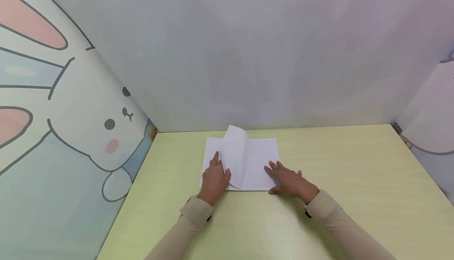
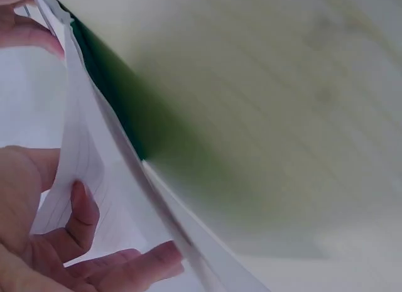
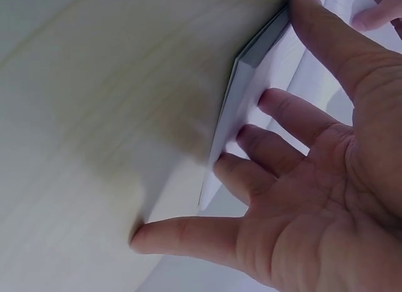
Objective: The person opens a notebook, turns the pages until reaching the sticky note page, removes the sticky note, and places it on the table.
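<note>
An open notebook with lined white pages lies on the table. One notebook page stands lifted and curls over near the middle. My left hand is at its lower left edge, thumb on one side and bent index finger on the other, pinching the page. The same hand shows below the page in the left wrist view. Spread out, the fingers of my right hand rest on the right-hand page near its edge. In the right wrist view, that hand's little finger touches the tabletop beside the notebook.
The pale yellow-green table ends at a plain grey-white back wall. A side panel with a cartoon rabbit stands on the left, and another printed panel on the right.
</note>
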Demonstrator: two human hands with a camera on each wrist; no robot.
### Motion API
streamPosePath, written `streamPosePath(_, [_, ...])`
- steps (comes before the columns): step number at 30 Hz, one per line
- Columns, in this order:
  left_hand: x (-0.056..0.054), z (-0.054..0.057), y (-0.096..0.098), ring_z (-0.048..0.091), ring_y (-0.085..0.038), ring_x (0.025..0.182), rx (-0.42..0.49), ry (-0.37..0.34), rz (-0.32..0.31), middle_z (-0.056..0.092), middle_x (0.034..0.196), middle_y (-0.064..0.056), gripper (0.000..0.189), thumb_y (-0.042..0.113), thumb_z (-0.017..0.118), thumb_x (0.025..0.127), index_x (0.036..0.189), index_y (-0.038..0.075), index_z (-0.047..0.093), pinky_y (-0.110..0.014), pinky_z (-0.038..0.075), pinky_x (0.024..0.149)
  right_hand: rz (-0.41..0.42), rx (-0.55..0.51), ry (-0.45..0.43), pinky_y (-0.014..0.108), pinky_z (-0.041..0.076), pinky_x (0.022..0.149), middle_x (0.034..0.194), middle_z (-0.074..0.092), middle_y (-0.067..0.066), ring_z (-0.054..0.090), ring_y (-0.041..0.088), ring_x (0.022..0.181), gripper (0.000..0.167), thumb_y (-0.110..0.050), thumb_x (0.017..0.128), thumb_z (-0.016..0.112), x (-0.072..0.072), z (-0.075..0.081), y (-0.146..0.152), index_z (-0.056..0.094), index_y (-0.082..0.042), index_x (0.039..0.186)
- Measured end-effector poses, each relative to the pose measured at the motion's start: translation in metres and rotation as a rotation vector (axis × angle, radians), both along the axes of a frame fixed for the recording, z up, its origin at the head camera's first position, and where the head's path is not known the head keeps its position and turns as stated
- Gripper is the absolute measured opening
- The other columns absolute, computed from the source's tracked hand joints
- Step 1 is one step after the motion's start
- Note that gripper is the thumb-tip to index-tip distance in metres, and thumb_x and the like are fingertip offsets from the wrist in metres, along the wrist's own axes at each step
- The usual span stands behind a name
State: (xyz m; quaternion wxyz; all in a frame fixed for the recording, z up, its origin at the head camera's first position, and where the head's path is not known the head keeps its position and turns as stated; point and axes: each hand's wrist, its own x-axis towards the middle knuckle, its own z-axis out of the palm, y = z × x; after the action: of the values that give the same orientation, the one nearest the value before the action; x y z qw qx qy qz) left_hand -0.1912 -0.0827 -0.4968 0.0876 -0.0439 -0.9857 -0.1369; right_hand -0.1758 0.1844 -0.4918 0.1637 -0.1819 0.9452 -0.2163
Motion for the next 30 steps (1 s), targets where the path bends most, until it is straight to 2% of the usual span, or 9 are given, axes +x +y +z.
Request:
streamPosePath(4, [0.000,0.002,-0.016,0.056,-0.050,0.128,0.034,-0.076,0.062,0.044,0.156,-0.018,0.051,0.027,0.066,0.092,0.123,-0.014,0.063,-0.064,0.050,0.096,-0.006,-0.001,0.000,0.089,0.024,0.094,0.164,0.033,0.017,0.029,0.045,0.151,0.084,-0.035,0.083,0.081,0.001,0.002,0.000,0.042,-0.011,0.153])
streamPosePath(8, [-0.001,0.001,-0.030,0.049,-0.054,0.134,0.032,-0.092,0.081,0.042,0.157,-0.022,0.046,0.027,0.063,0.093,0.115,-0.013,0.066,-0.075,0.031,0.109,-0.003,0.013,0.014,0.088,0.026,0.094,0.163,0.034,0.019,0.031,0.047,0.150,0.084,-0.034,0.082,0.082,0.002,0.003,0.000,0.042,-0.009,0.152])
streamPosePath(13, [-0.001,-0.001,-0.045,0.045,-0.057,0.136,0.025,-0.102,0.104,0.044,0.155,-0.024,0.032,0.027,0.063,0.092,0.078,-0.002,0.067,-0.081,0.024,0.107,-0.001,0.029,0.019,0.087,0.028,0.094,0.162,0.036,0.021,0.033,0.048,0.148,0.086,-0.033,0.080,0.084,0.003,0.003,0.000,0.043,-0.007,0.152])
streamPosePath(17, [0.002,-0.005,-0.051,0.041,-0.058,0.139,0.004,-0.180,0.122,0.046,0.154,-0.025,0.034,0.027,0.063,0.092,0.069,0.003,0.063,-0.083,0.022,0.106,0.007,0.029,0.016,0.088,0.026,0.095,0.161,0.036,0.021,0.034,0.048,0.148,0.086,-0.031,0.080,0.084,0.003,0.003,0.001,0.044,-0.007,0.151])
streamPosePath(20, [0.004,-0.008,-0.052,0.040,-0.058,0.139,-0.009,-0.219,0.117,0.046,0.152,-0.026,0.031,0.026,0.064,0.091,0.072,0.002,0.065,-0.083,0.022,0.105,0.016,0.024,0.021,0.089,0.024,0.094,0.160,0.037,0.021,0.035,0.048,0.147,0.085,-0.030,0.079,0.085,0.002,0.003,0.003,0.045,-0.006,0.150])
streamPosePath(22, [0.006,-0.010,-0.052,0.040,-0.059,0.139,-0.007,-0.218,0.109,0.045,0.152,-0.027,0.027,0.025,0.066,0.090,0.081,0.000,0.066,-0.084,0.024,0.104,0.022,0.025,0.020,0.089,0.024,0.094,0.160,0.038,0.020,0.035,0.048,0.147,0.084,-0.030,0.079,0.085,0.002,0.003,0.004,0.046,-0.007,0.150])
streamPosePath(26, [0.006,-0.011,-0.049,0.038,-0.054,0.143,-0.048,-0.139,0.066,0.040,0.155,-0.027,0.036,0.021,0.073,0.086,0.112,0.001,0.060,-0.083,0.023,0.105,0.034,0.033,0.010,0.089,0.022,0.095,0.161,0.037,0.020,0.033,0.047,0.149,0.084,-0.032,0.080,0.084,0.000,0.002,0.005,0.045,-0.008,0.151])
streamPosePath(28, [0.004,-0.012,-0.046,0.037,-0.050,0.145,-0.097,-0.087,0.012,0.038,0.156,-0.026,0.046,0.015,0.074,0.084,0.124,0.008,0.054,-0.080,0.022,0.109,0.040,0.034,0.001,0.089,0.021,0.096,0.161,0.036,0.020,0.032,0.047,0.149,0.084,-0.032,0.080,0.083,-0.001,0.003,0.006,0.045,-0.008,0.151])
streamPosePath(30, [0.002,-0.013,-0.042,0.037,-0.045,0.147,-0.140,-0.060,-0.090,0.038,0.158,-0.023,0.043,0.008,0.072,0.085,0.124,0.014,0.054,-0.075,0.022,0.114,0.045,0.034,-0.012,0.089,0.019,0.097,0.162,0.035,0.020,0.031,0.048,0.149,0.084,-0.032,0.081,0.083,-0.002,0.005,0.007,0.044,-0.008,0.151])
